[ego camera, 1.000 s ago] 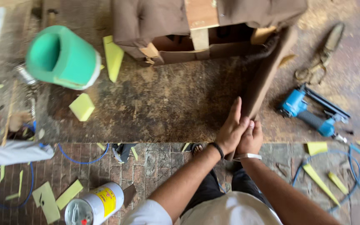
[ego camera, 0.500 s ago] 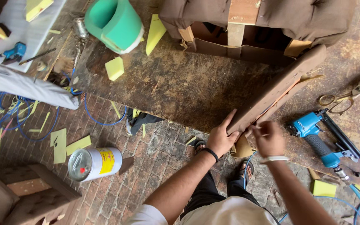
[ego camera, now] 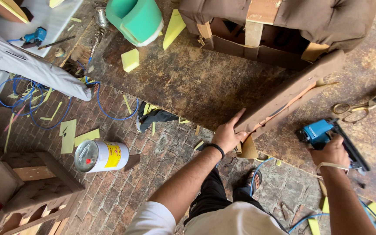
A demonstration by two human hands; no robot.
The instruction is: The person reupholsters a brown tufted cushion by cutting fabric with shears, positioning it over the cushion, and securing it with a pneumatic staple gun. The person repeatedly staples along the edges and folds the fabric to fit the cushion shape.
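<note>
My left hand [ego camera: 229,134] grips the near end of a long brown upholstered panel [ego camera: 292,93] that lies slanted on the worn workbench [ego camera: 188,82]. Its far end leans against a brown padded furniture frame [ego camera: 279,24] with bare wood showing. My right hand [ego camera: 330,151] is closed on a blue pneumatic staple gun [ego camera: 323,132] resting on the bench, to the right of the panel. A blue air hose [ego camera: 303,219] trails down from it past my legs.
Scissors [ego camera: 362,105] lie at the right. A green foam roll [ego camera: 136,18] and yellow foam scraps [ego camera: 130,60] sit on the bench. On the brick floor: a white and yellow can [ego camera: 102,156], a padded frame [ego camera: 27,187], blue hose loops [ego camera: 31,102]. Another person's leg [ego camera: 31,69] stands at the left.
My right hand left the panel's end and took hold of the blue staple gun. My left hand stays on the panel. The view swung left and closer.
</note>
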